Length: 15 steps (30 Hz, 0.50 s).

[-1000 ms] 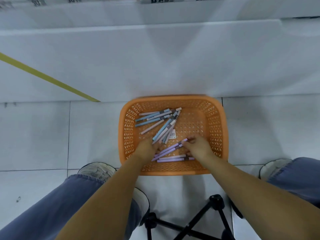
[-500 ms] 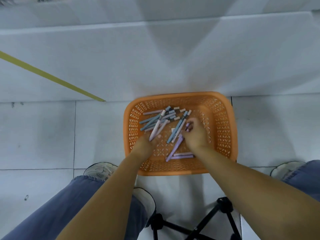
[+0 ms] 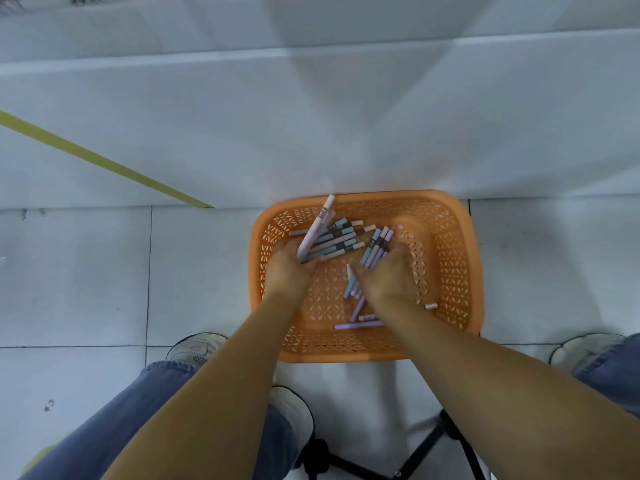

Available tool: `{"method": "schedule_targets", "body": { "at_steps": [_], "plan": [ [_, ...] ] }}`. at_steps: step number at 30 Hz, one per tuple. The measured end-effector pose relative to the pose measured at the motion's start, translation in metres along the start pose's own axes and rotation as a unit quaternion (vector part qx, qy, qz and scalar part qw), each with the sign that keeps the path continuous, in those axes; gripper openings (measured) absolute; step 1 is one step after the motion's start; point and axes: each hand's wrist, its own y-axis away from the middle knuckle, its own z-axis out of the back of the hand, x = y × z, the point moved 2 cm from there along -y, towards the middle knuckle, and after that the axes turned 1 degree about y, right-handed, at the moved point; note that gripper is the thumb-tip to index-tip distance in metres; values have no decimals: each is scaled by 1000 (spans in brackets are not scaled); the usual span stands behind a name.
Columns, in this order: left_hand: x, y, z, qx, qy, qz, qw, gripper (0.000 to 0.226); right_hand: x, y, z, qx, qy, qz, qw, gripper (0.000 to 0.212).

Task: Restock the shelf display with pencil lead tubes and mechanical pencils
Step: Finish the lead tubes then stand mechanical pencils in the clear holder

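Observation:
An orange plastic basket (image 3: 450, 271) sits on the floor in front of me and holds several pastel mechanical pencils. My left hand (image 3: 289, 268) grips a bundle of blue and lilac pencils (image 3: 337, 242); one pink pencil (image 3: 315, 230) sticks up past the basket's far rim. My right hand (image 3: 388, 275) grips a smaller bunch of blue and purple pencils (image 3: 377, 247). A few loose purple pencils (image 3: 358, 325) lie on the basket floor under my right wrist. No lead tubes can be told apart.
The white base of a shelf unit (image 3: 311, 133) rises just behind the basket. A yellow strip (image 3: 104, 161) runs across it at the left. My shoes (image 3: 197, 348) and jeans flank the basket, and black tripod legs (image 3: 433, 441) stand near my feet.
Both hands have gathered pencils into bundles. The left hand now holds a larger bunch with one pink pencil raised; the right hand has closed round several. The view shifted, so the basket sits further right.

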Motion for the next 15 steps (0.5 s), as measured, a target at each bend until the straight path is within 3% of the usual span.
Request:
{"method": "schedule_targets", "body": {
  "at_steps": [9, 15],
  "plan": [
    [1, 12, -24, 55, 65, 29, 996, 26, -7, -10, 5, 20, 24, 35, 999, 31],
    [11, 34, -31, 56, 116, 76, 989, 12, -10, -14, 6, 37, 110, 70, 991, 23]
  ]
}}
